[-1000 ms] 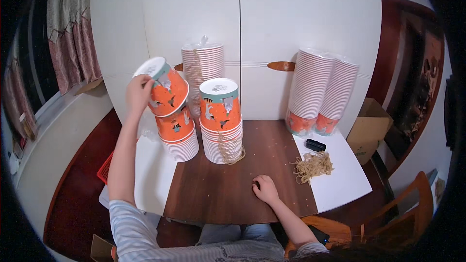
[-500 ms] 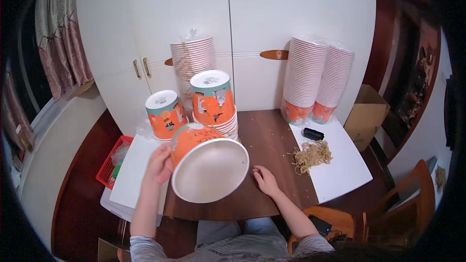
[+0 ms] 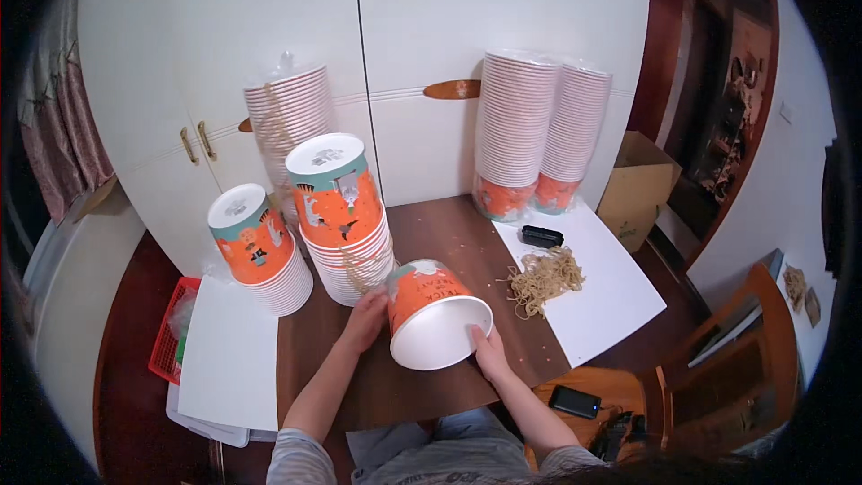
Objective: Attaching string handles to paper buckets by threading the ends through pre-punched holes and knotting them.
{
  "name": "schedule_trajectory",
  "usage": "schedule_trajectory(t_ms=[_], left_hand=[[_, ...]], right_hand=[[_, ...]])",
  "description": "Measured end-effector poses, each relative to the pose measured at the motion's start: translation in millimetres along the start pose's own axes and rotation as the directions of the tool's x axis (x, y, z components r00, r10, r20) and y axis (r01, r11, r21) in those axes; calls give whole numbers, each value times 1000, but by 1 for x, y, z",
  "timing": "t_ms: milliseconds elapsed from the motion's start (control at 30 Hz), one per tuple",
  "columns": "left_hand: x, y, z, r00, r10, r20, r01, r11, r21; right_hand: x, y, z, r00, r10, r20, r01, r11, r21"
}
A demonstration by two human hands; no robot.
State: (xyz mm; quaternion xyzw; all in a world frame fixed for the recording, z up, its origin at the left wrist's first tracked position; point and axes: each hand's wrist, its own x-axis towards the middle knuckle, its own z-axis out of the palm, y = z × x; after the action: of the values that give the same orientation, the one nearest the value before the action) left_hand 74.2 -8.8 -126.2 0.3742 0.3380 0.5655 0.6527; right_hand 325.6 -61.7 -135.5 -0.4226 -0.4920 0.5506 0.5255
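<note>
In the head view, both hands are on one orange paper bucket [image 3: 434, 312], which is tipped on its side above the front middle of the dark wooden table [image 3: 449, 233], with its white open mouth turned toward the person. The left hand [image 3: 366, 319] presses with spread fingers against the closed bottom end of the bucket, and the right hand [image 3: 489, 352] grips the rim of the mouth from below, the fingers curled on the edge. Behind it, toward the left rear of the table, stand two upside-down stacks of the same buckets: a taller stack [image 3: 346, 220] near the middle and a shorter stack [image 3: 260, 251] at the left edge, resting on a white sheet [image 3: 229, 355]. At the right side, on another white sheet [image 3: 597, 301], lie a heap of rubber bands [image 3: 543, 277] and a small black object [image 3: 541, 236]; two wrapped columns of buckets [image 3: 539, 135] stand at the rear right corner. I judge that the step in hand is the turning of a single bucket just separated from a stack. The next move probably calls for a firm two-handed hold, so that the thin wall does not dent.
</note>
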Motion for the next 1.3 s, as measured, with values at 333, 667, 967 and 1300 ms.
schedule_trajectory(t_ms=[333,667,967,1300], left_hand=[[-37,-17,41,906,392,159,-408,709,575],[-38,-15,33,803,532,267,-403,156,902],[-44,-8,45,861,491,129,-300,287,910],[-42,-16,37,845,528,83,-333,399,855]], right_hand=[[5,-4,-4,957,-237,-167,200,956,-215],[4,-15,-37,958,-219,-188,193,970,-146],[55,-45,-91,855,-494,158,225,78,-971],[115,-35,-86,857,-334,392,205,-477,-855]])
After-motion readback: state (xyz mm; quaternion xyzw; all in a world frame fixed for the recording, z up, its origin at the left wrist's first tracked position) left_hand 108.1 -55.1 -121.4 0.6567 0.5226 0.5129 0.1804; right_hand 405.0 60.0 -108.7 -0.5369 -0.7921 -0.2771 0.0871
